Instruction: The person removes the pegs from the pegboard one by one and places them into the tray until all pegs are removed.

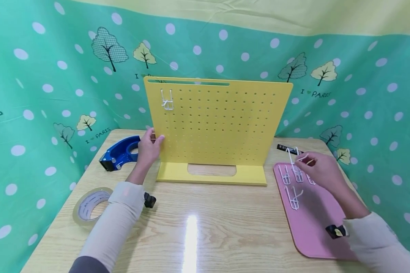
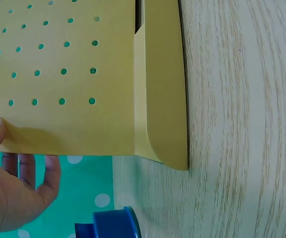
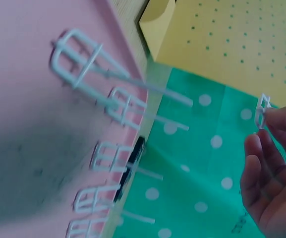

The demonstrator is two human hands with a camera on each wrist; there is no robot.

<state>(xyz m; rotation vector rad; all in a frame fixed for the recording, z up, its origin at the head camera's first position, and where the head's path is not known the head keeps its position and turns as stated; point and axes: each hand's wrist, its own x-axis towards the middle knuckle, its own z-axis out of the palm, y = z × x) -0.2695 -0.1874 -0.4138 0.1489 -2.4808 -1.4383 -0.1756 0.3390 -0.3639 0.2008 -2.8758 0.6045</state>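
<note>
A yellow pegboard (image 1: 218,138) stands upright on its flat base. Its left edge is held by my left hand (image 1: 148,148), thumb on the front face and fingers (image 2: 28,168) behind. One white wire hook (image 1: 167,104) hangs in the board's upper left holes. Over at the right, my right hand (image 1: 319,170) pinches another white hook (image 3: 260,117) between thumb and fingertips, raised above the pink tray (image 1: 322,223). Several more white hooks (image 3: 85,64) lie on that tray, mostly along its far and left sides.
A blue tape dispenser (image 1: 120,154) lies left of the board, with a roll of clear tape (image 1: 80,206) nearer me. A black marker-like stick (image 1: 287,148) lies behind the tray. Green dotted cloth (image 1: 198,62) surrounds the wooden table (image 1: 225,220) at the back and sides.
</note>
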